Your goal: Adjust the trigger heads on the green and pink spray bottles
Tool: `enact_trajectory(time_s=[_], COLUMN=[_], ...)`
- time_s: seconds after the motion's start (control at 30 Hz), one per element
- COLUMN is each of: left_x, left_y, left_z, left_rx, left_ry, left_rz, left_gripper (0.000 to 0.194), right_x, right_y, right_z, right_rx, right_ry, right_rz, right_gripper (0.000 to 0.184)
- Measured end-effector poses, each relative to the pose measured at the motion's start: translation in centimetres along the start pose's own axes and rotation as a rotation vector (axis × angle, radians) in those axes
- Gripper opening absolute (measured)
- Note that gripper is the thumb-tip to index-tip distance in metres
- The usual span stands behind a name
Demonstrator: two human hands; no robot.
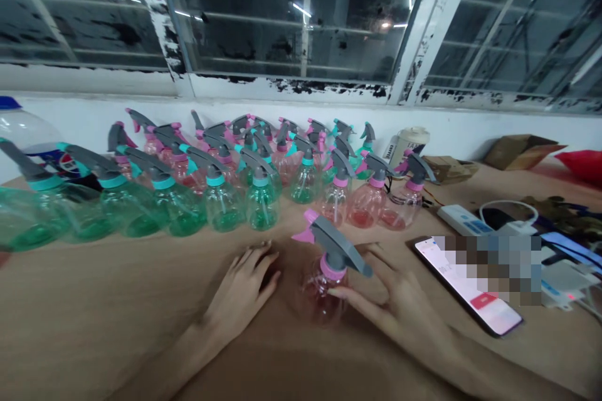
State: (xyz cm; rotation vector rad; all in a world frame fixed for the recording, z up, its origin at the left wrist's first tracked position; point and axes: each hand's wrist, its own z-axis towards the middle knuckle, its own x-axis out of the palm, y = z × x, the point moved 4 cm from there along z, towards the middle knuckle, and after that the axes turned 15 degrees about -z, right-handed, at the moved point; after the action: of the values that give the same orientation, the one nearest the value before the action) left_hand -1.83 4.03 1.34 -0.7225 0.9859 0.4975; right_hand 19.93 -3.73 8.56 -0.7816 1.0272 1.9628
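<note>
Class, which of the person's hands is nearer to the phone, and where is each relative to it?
Right. The right hand is just left of the phone, touching the pink-collared spray bottle; the left hand is farther left, beyond that bottle.

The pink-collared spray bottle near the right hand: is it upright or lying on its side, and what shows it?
Upright: the spray bottle has its gray spray head on top, above the pink collar and clear body.

The head view looks forward and down from close above the table (94, 313) toward the windows (263, 19).
</note>
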Motion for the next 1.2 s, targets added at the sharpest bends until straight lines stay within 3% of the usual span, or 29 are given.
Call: enact_trajectory(time_s=[0.4,0.6,0.8,1.07,1.2], left_x=[-3.9,-4.9,-7.4,-8.8,-9.5], left_y=[0.3,0.5,0.6,2.7,3.3], left_z=[-7.1,-8.8,-10.2,-11.7,-12.0], left_rx=[-0.087,-0.113,-0.125,-0.184,-0.229], left_ry=[-0.126,-0.179,-0.293,-0.393,-0.352], left_rz=[-0.142,-0.132,-0.188,-0.082,-0.076], left_gripper=[0.025,0.027,0.029,0.025,0.023], right_x=[2.4,4.5,6.1,7.4,7.9], right_y=[-1.2,-2.4,-3.4,-4.1,-4.4], right_z=[6.4,8.5,9.8,11.8,12.1], right_rx=[0.122,0.2,0.228,0.232,0.225], right_ry=[-0.063,-0.055,-0.043,-0.081,-0.085], right_rz=[-0.39,-0.333,-0.244,-0.161,-0.137], right_gripper=[0.041,0.042,0.051,0.048,0.045])
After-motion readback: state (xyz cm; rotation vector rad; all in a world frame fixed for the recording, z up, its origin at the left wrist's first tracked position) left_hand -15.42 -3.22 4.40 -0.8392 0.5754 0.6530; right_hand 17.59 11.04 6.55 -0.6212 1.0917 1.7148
